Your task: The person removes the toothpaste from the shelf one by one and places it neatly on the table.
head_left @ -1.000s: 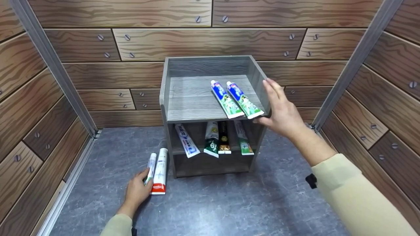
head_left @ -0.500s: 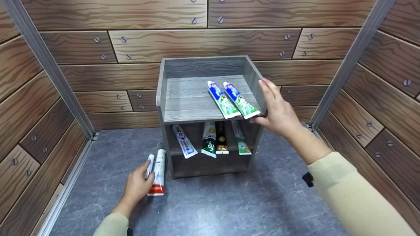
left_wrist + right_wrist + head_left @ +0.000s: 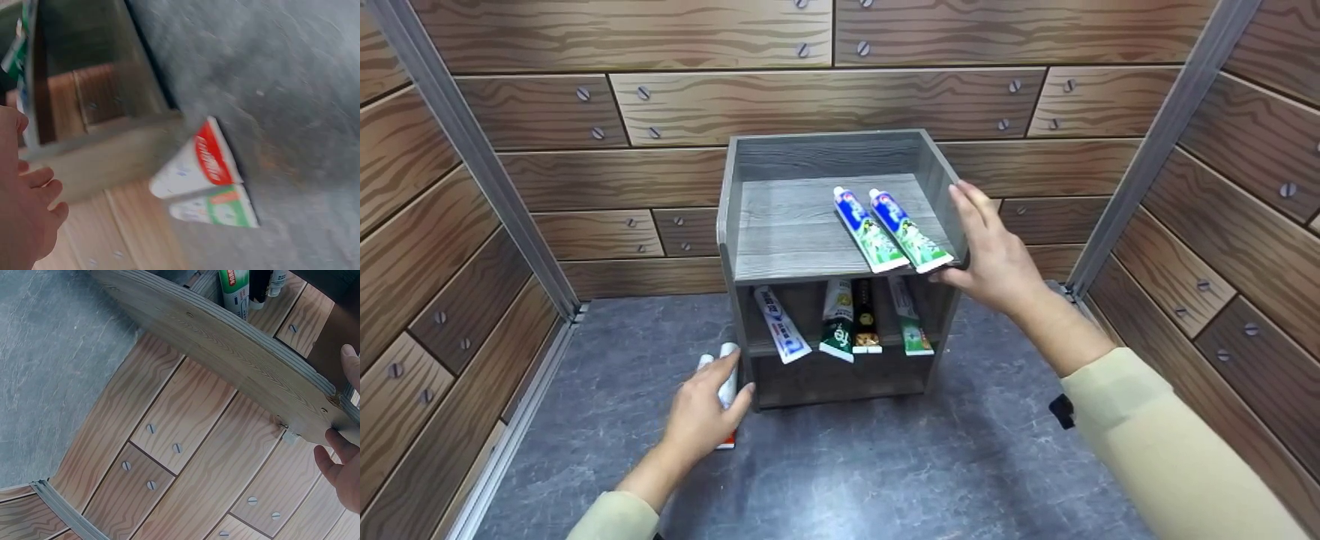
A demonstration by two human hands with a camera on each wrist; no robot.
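My left hand [image 3: 701, 416] is over the floor left of a small grey shelf unit [image 3: 780, 240], fingers spread and holding nothing. Beneath it, partly covered in the head view, two toothpaste tubes lie side by side: a white one with a red end [image 3: 197, 160] and a smaller green-ended one [image 3: 219, 211]. With my right hand [image 3: 997, 259] I grip the unit's right side panel [image 3: 225, 354], thumb inside and fingers against the outer face. Two blue-and-green toothpaste tubes [image 3: 871, 232] lie slanted on the top, their flat ends at its front edge.
On the middle shelf lie several more tubes: a white-and-blue one [image 3: 781, 326], a dark green one [image 3: 838, 322], a black one [image 3: 866, 315] and a green-ended one [image 3: 911, 319]. Wood-patterned walls [image 3: 825, 105] enclose the grey floor [image 3: 840, 472] at the back and sides.
My left hand has let go of the small tube and moved right, over both floor tubes toward the unit. My right hand keeps its place on the panel.
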